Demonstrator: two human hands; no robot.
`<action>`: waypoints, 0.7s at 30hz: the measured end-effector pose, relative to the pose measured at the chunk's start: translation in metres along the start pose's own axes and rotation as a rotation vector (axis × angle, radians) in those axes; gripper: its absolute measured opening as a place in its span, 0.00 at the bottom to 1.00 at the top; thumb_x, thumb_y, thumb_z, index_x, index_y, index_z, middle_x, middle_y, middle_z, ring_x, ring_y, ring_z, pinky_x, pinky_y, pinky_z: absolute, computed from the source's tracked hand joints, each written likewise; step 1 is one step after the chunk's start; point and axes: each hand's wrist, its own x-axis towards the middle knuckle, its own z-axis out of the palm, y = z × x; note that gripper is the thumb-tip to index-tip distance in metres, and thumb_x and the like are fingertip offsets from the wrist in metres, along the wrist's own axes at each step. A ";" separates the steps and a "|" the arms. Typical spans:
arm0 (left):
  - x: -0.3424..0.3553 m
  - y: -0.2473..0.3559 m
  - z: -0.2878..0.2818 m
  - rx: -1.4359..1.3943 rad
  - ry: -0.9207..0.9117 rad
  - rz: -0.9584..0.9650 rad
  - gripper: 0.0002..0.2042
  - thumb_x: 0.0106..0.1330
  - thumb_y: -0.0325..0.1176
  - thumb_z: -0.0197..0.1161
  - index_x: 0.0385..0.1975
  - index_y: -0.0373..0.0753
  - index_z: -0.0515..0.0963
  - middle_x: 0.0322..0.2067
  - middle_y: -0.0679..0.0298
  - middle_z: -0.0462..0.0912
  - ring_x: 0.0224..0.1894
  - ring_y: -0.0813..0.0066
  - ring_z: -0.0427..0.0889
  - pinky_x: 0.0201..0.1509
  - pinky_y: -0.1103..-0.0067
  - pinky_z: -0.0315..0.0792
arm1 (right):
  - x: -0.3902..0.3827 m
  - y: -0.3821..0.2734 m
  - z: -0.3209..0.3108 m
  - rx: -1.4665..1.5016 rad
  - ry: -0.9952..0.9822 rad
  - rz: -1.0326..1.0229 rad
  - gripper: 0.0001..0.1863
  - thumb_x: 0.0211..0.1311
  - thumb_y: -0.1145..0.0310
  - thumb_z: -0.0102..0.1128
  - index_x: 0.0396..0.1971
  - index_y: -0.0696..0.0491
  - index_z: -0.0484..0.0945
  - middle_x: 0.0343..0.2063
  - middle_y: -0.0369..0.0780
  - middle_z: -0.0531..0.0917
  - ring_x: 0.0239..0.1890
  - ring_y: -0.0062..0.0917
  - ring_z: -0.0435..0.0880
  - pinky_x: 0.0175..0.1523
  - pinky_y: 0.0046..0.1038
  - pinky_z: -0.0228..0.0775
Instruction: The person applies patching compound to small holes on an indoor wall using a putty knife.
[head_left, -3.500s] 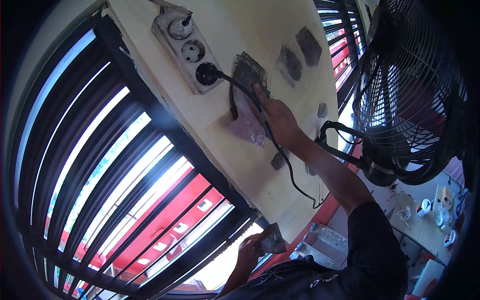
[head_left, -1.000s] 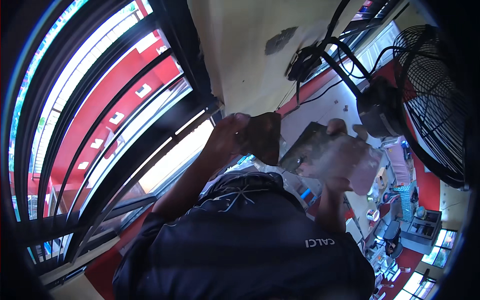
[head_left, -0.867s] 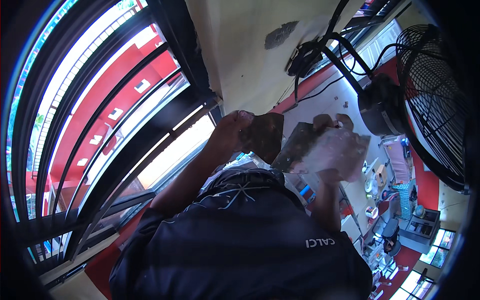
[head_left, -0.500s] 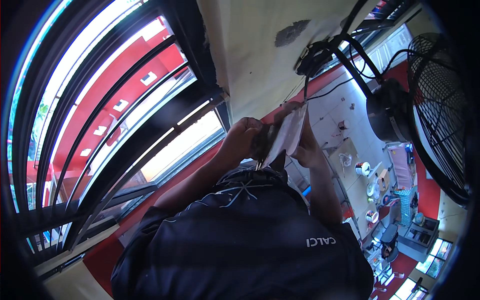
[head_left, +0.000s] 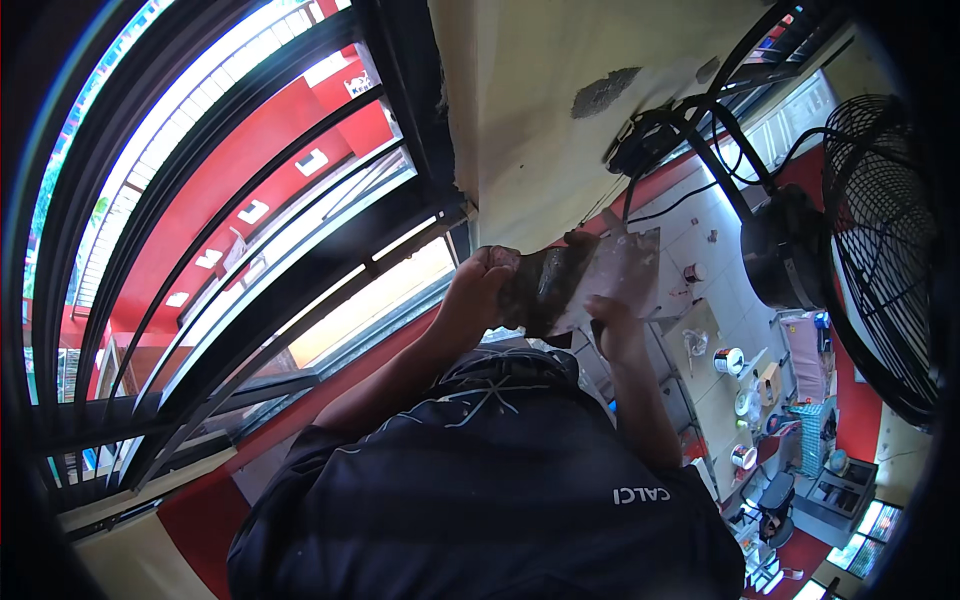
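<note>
Both my hands are raised in front of my chest, close together. My left hand [head_left: 482, 287] is closed round the edge of a dark, smeared flat piece [head_left: 545, 285], possibly a board or blade. My right hand [head_left: 617, 322] grips a pale flat sheet-like piece [head_left: 625, 265] with whitish smears, its thumb lying across the near side. The pale piece overlaps or meets the right side of the dark one; whether they are joined I cannot tell. Fingers behind both pieces are mostly hidden.
A barred window [head_left: 270, 220] fills the left. Ahead, a cream wall [head_left: 520, 110] bears a grey rough patch [head_left: 603, 92]. A black wall fan [head_left: 790, 245] with hanging cables juts out at right. Below it, a table [head_left: 690, 350] carries tubs and bags.
The pale piece has turned from nearly edge-on to broadly facing up, and more of the dark piece shows. My right hand has turned with it. The whole view has shifted slightly.
</note>
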 end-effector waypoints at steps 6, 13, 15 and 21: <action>0.012 -0.009 -0.012 0.469 -0.110 0.404 0.10 0.58 0.28 0.54 0.38 0.33 0.69 0.29 0.60 0.74 0.30 0.68 0.77 0.31 0.75 0.72 | 0.000 -0.040 -0.016 0.920 0.277 0.267 0.30 0.45 0.76 0.47 0.54 0.63 0.63 0.47 0.47 0.73 0.49 0.36 0.73 0.53 0.32 0.68; 0.019 -0.052 -0.060 0.562 -0.016 0.347 0.17 0.51 0.29 0.62 0.42 0.33 0.71 0.37 0.53 0.76 0.39 0.60 0.77 0.44 0.73 0.72 | -0.054 -0.030 -0.075 -0.979 0.319 -0.486 0.24 0.50 0.80 0.50 0.50 0.58 0.67 0.50 0.43 0.72 0.51 0.31 0.73 0.54 0.32 0.66; 0.001 -0.017 -0.024 0.165 0.101 -0.026 0.14 0.58 0.31 0.55 0.43 0.33 0.71 0.37 0.56 0.75 0.39 0.65 0.77 0.43 0.73 0.73 | -0.046 -0.040 -0.071 0.462 0.738 0.042 0.21 0.49 0.83 0.54 0.46 0.58 0.69 0.42 0.42 0.76 0.44 0.30 0.76 0.51 0.29 0.67; -0.008 -0.010 -0.021 0.217 0.053 0.049 0.13 0.62 0.32 0.48 0.44 0.32 0.70 0.35 0.55 0.75 0.33 0.66 0.78 0.31 0.73 0.74 | 0.007 -0.074 -0.046 -0.970 0.700 -0.702 0.09 0.50 0.82 0.58 0.33 0.59 0.76 0.28 0.41 0.77 0.32 0.28 0.77 0.39 0.27 0.69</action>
